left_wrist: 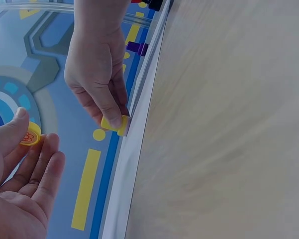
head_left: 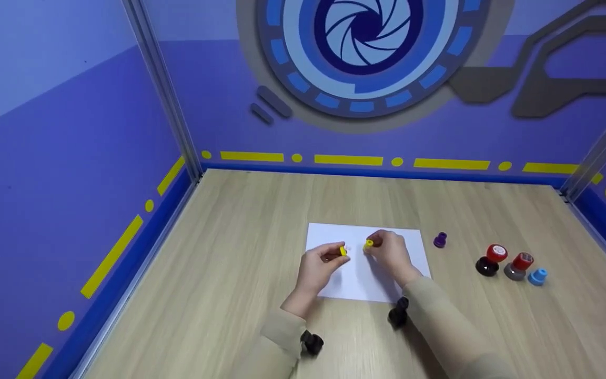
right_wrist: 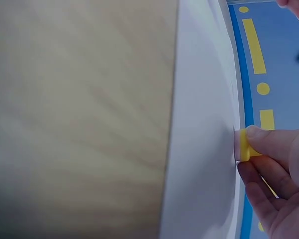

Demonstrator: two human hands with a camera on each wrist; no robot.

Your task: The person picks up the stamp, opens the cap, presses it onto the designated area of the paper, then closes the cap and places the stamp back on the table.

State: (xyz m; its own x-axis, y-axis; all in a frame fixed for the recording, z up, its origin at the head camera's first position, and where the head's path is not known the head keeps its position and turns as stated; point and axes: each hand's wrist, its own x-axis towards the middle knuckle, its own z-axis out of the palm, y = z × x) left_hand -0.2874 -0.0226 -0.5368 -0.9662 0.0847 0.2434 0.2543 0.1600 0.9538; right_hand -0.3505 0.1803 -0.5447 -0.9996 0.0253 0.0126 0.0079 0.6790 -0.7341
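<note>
My left hand (head_left: 316, 268) pinches a small round yellow cap (left_wrist: 32, 134) between thumb and fingers, above the left part of a white sheet of paper (head_left: 366, 287). A red flower design shows on the cap's round face. Over the sheet's upper right, my right hand (head_left: 390, 252) grips a yellow stamp (right_wrist: 245, 144) by its handle. In the right wrist view the stamp's pale base meets the paper's surface. A faint small mark (head_left: 349, 248) shows on the sheet between the two hands.
Right of the sheet stands a purple stamp (head_left: 440, 240). Farther right are a red and black stamp (head_left: 491, 260), a red and grey stamp (head_left: 518, 267) and a light blue stamp (head_left: 537, 277). Purple-blue panels wall the wooden table (head_left: 240, 237) at back and sides.
</note>
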